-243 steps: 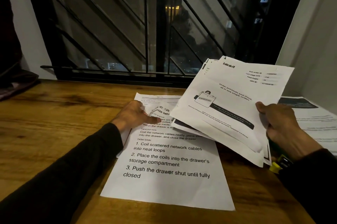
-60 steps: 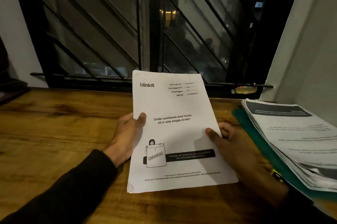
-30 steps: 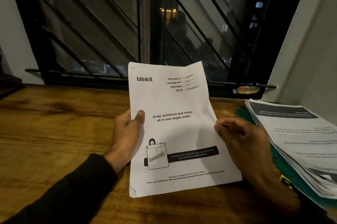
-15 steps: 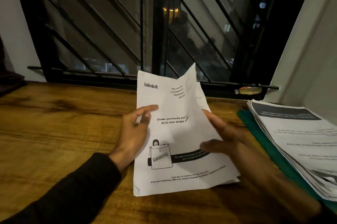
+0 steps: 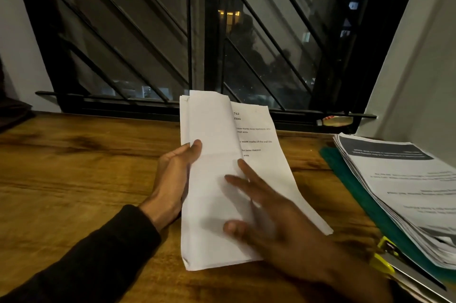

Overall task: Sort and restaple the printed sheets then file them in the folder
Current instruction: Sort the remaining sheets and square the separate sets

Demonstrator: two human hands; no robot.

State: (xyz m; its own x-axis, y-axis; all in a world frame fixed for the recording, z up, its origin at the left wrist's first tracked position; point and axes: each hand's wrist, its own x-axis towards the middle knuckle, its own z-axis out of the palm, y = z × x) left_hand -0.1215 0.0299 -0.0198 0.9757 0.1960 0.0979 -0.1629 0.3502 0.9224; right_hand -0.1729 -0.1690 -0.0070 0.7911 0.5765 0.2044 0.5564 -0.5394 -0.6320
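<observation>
Head view: wooden table (image 5: 74, 179) across the lower frame, barred window (image 5: 197, 31) across the top, dark outside.
Sheets (image 5: 217, 179): white bundle at frame centre, lower edge down on the table, top edge leaning toward the window. Top sheet is turned over to the left, blank back facing me. Page under it shows on the right with printed lines; I can read "762", the rest is too small.
Left hand (image 5: 172, 179): mine, left of centre, dark sleeve. It grips the bundle's left edge, thumb (image 5: 196, 147) on the front, fingers behind the paper and hidden.
Right hand (image 5: 266, 209): mine, lower centre-right, blurred. Fingers straight and spread, lying flat across the turned sheet; thumb low on the same sheet. Holds nothing, only presses on paper.
Stack (image 5: 407, 191): second pile of printed sheets at right edge of frame, top page has a dark header band, text faces away from me. Well apart from the bundle in my hands.
Folder (image 5: 350, 179): green, under the stack, its left edge sticks out along the stack's left side.
Yellow item (image 5: 385, 255): lower right, at the near end of the stack and folder. Cannot tell what it is.
Ledge item (image 5: 335, 121): small pale thing with a red mark on the window ledge, upper right of the table. Too small to name.
Wall (image 5: 419, 80): light, right side of frame.
</observation>
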